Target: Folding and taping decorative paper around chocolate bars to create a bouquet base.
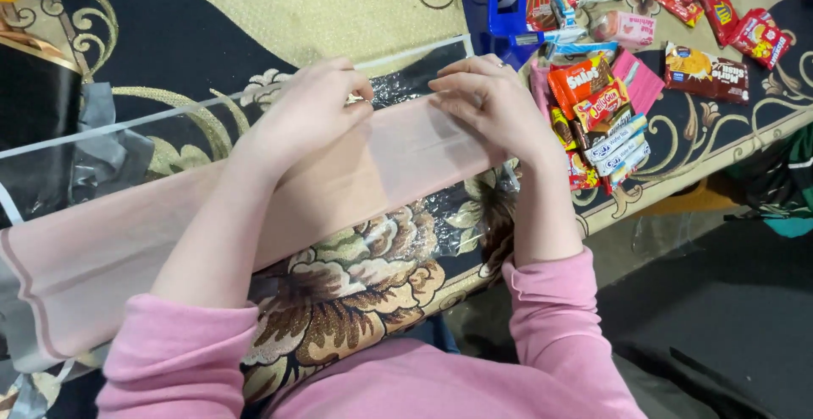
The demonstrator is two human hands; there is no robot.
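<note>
Left hand (309, 106) curled, fingertips pinching the far edge of the pink sheer sheet (373, 173). Right hand (495, 101) flatter, fingers together, pressing down on the same sheet near its right end. Hands near each other, small gap between them.

Sheet runs diagonally from lower left up to the right hand, lying over clear cellophane (423, 224) on the bench (339, 13), which has a floral cloth. Just right of the right hand: pile of snack packets (597, 123), touching the sheet's end or nearly. Blue tape dispenser (500, 4) beyond the right hand. Bench's near edge sits close under the forearms; open room at far left-centre.
</note>
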